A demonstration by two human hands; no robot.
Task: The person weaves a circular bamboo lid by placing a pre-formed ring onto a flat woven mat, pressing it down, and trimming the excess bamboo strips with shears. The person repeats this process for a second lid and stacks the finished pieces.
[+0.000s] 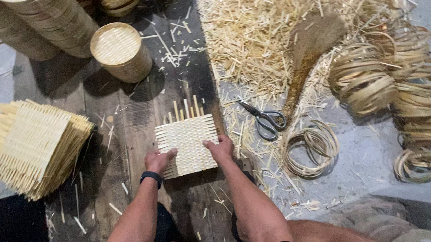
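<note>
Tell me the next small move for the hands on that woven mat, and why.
Probably push the loose strips down into the weave. Both the left hand and right hand rest on the woven mat, while several strip ends stick out unevenly past its far edge.

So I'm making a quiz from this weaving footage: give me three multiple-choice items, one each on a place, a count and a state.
1. Where do the scissors lie?
A. right of the woven mat
B. on the stack of mats
C. in the left hand

2. How many hands touch the woven mat?
A. none
B. one
C. two

3. How do the scissors' blades stand?
A. wide open
B. closed
C. broken apart

Answers: 1 A, they lie among the splinters right of the mat. 2 C, the left hand and right hand both press on its near edge. 3 B, the blades lie together in one point.
</note>
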